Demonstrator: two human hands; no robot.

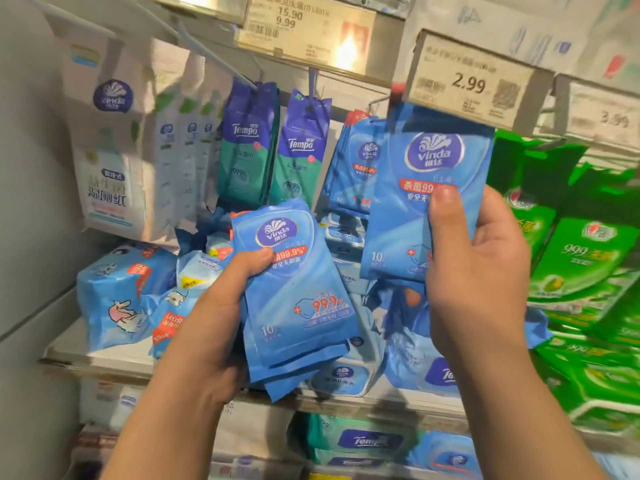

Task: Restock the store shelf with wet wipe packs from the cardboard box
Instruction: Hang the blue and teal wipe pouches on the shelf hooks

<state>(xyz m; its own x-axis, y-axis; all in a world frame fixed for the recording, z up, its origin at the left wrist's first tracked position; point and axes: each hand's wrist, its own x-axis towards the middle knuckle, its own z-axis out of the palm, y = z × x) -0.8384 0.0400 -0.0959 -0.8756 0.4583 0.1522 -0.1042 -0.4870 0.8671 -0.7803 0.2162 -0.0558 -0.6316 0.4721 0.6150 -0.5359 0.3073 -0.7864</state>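
My left hand (221,306) grips a small stack of blue Vinda wet wipe packs (301,306), tilted, in front of the shelf. My right hand (474,271) holds another blue Vinda pack (429,188) upright, its top right up against the peg under the 2.99 price tag (467,84). More of the same blue packs (356,161) hang on the neighbouring peg to the left. The cardboard box is out of view.
Tempo packs (301,147) and white packs (107,161) hang at left. Green 999 packs (581,258) fill the right side. Larger blue wipe packs (117,299) lie on the shelf board (104,362) below. A grey wall (31,202) bounds the left.
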